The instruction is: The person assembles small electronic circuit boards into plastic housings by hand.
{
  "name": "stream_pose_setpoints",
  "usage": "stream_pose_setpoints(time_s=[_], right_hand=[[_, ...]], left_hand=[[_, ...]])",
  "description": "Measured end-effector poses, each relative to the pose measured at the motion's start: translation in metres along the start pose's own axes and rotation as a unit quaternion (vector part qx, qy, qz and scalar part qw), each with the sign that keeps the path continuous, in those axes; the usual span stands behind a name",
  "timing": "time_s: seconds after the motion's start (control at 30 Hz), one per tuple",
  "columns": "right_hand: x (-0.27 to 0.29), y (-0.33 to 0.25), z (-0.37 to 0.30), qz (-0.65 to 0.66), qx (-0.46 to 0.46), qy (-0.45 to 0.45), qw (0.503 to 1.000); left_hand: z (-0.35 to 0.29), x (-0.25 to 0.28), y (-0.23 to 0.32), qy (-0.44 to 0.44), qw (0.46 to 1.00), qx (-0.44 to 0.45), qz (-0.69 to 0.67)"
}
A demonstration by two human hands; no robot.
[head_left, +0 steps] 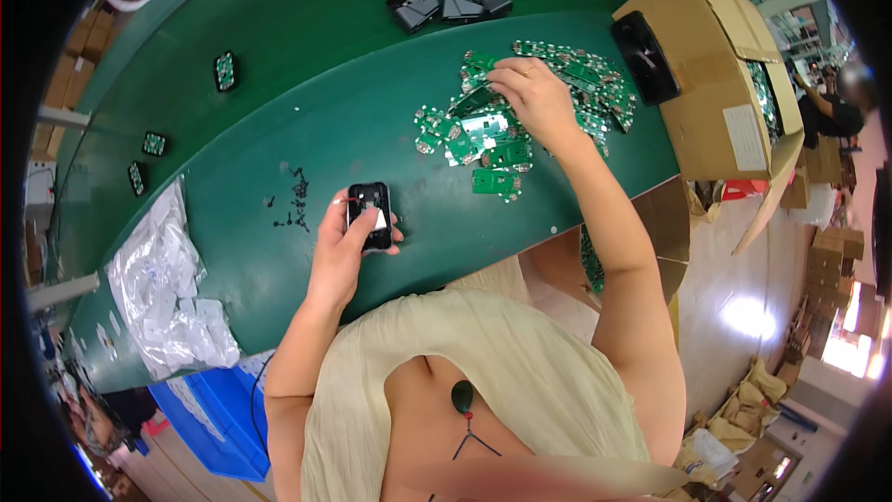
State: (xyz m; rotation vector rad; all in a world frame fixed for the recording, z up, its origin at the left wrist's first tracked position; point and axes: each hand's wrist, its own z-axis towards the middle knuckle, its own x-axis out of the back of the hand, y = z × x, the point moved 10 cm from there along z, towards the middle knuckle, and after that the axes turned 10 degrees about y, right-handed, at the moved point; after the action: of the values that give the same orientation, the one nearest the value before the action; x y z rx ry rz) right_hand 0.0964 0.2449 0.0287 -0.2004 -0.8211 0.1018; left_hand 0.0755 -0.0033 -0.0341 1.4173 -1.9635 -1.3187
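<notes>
My left hand (341, 244) grips a small black plastic casing (369, 191) near the front edge of the table. The thumb presses over its inner side, where a white piece shows. Farther off to the right, my right hand (537, 100) reaches over a heap of green circuit boards (590, 79). Its thumb and fingers are pinched at the edge of one circuit board (479, 61) on the heap's left side. Loose boards (502, 181) lie spread on the near side of that heap.
Small black parts (297, 200) lie left of my left hand, beside clear plastic bags (167, 288). Black casings (437, 5) sit at the back, and a dark tray (645, 58) leans on a cardboard box (711, 65) at right. Filled casings (226, 72) stand far left. A blue bin (214, 423) is below.
</notes>
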Motion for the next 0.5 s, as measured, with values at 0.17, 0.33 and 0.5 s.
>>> stream_pose_setpoints(time_s=[0.17, 0.33, 0.5], right_hand=[[0.022, -0.037, 0.001, 0.061, -0.057, 0.041, 0.996], [-0.001, -0.067, -0.027, 0.433, -0.368, -0.073, 0.82], [-0.017, -0.116, -0.038, 0.581, -0.422, -0.116, 0.687]], left_hand=[[0.008, 0.001, 0.009, 0.036, 0.996, -0.065, 0.045], [0.009, 0.004, 0.004, 0.059, 0.996, -0.054, 0.042], [0.008, 0.006, 0.002, 0.064, 0.993, -0.062, 0.08]])
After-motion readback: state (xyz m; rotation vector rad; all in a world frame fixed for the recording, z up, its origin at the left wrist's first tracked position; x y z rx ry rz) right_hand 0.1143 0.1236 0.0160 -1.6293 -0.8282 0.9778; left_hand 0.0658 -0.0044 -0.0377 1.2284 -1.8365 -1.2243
